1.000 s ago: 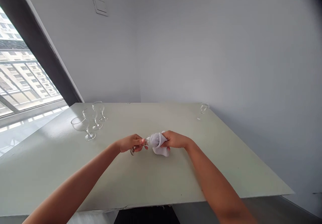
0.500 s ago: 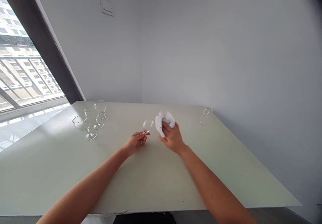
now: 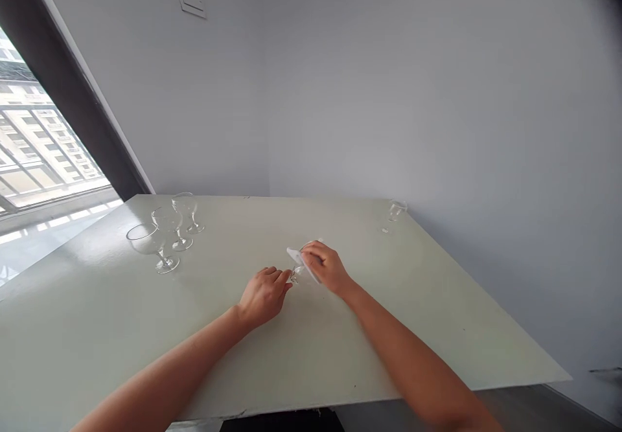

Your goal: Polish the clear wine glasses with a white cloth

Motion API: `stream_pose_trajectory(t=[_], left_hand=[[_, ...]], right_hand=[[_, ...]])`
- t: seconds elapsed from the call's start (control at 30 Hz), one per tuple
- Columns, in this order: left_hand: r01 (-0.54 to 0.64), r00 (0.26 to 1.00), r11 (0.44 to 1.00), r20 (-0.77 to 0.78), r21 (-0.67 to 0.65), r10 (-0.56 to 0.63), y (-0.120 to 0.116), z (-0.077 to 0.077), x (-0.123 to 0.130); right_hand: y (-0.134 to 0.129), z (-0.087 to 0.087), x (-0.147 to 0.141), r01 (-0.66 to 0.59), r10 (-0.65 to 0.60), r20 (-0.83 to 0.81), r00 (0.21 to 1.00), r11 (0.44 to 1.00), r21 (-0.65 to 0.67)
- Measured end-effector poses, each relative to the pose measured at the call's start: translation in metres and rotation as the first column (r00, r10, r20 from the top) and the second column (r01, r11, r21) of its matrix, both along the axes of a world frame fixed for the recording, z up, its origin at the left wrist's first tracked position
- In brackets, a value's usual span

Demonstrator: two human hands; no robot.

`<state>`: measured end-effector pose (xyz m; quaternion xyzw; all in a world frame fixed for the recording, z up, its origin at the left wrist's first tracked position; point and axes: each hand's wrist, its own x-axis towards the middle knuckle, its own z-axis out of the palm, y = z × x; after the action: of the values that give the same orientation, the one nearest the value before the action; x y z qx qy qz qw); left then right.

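My left hand (image 3: 265,295) is closed around the lower part of a small stemmed glass (image 3: 298,272), which lies tilted toward the right. In my right hand (image 3: 331,270) is a white cloth (image 3: 294,255), pressed against the bowl of that glass. Cloth and fingers hide most of the bowl. Both hands are just above the middle of the table.
Three stemmed glasses stand upright in a row at the left: a near one (image 3: 147,240), a middle one (image 3: 167,219) and a far one (image 3: 185,205). Another clear glass (image 3: 396,210) stands at the table's (image 3: 272,374) far right corner, near the wall (image 3: 389,95).
My right hand has brought the cloth onto the glass. My left hand has turned knuckles up, and the glass has tipped from near upright to the right. The view has shifted slightly.
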<state>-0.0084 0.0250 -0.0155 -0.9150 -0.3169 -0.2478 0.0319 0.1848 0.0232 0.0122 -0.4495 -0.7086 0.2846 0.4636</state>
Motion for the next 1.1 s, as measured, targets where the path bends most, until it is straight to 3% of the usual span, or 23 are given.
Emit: stream_pose_trajectory(t=[0.07,0.17,0.23,0.33,0.43,0.53,0.63,0.7,0.8,0.93,1.03,1.1], left_hand=[[-0.006,0.999,1.0,0.053,-0.001,0.006,-0.002,-0.002,0.002],[-0.059,0.984,0.996,0.166,-0.069,0.07,-0.006,-0.004,0.007],[-0.079,0.967,0.985,0.228,-0.153,0.113,-0.008,-0.004,0.01],[-0.078,0.938,0.937,0.294,-0.342,0.186,-0.01,-0.004,0.014],[-0.087,0.887,0.847,0.345,-0.525,0.305,-0.009,-0.003,0.016],[-0.091,0.82,0.784,0.401,-0.614,0.409,-0.006,-0.001,0.015],[-0.093,0.771,0.77,0.444,-0.631,0.457,-0.002,-0.002,0.013],[-0.112,0.766,0.789,0.453,-0.604,0.456,-0.001,-0.002,0.012],[-0.185,0.827,0.859,0.396,-0.478,0.399,-0.002,-0.001,0.011],[-0.189,0.93,0.951,0.267,-0.245,0.254,-0.004,0.009,0.009],[-0.114,0.97,0.982,0.197,-0.149,0.142,-0.005,0.017,0.007],[-0.115,0.979,0.989,0.159,-0.092,0.129,-0.006,0.02,0.006]], right_hand=[[0.005,-0.001,0.003,-0.074,-0.007,-0.326,0.945,0.969,-0.236],[0.01,-0.006,-0.002,-0.248,-0.154,-0.694,0.703,0.862,-0.443],[0.01,-0.01,-0.011,-0.309,-0.251,-0.792,0.557,0.822,-0.478],[0.006,-0.016,-0.026,-0.327,-0.283,-0.847,0.451,0.83,-0.452],[0.001,-0.024,-0.038,-0.334,-0.236,-0.847,0.476,0.842,-0.423],[-0.006,-0.03,-0.046,-0.313,-0.106,-0.766,0.634,0.871,-0.38],[-0.012,-0.033,-0.051,-0.316,0.08,-0.627,0.775,0.908,-0.274],[-0.014,-0.033,-0.052,-0.327,0.131,-0.594,0.794,0.915,-0.235],[-0.014,-0.035,-0.052,-0.361,0.138,-0.623,0.77,0.899,-0.247],[-0.011,-0.036,-0.051,-0.282,0.021,-0.667,0.744,0.916,-0.286],[-0.011,-0.032,-0.046,-0.187,-0.072,-0.675,0.734,0.934,-0.303],[-0.011,-0.027,-0.043,-0.177,-0.09,-0.666,0.741,0.93,-0.323]])
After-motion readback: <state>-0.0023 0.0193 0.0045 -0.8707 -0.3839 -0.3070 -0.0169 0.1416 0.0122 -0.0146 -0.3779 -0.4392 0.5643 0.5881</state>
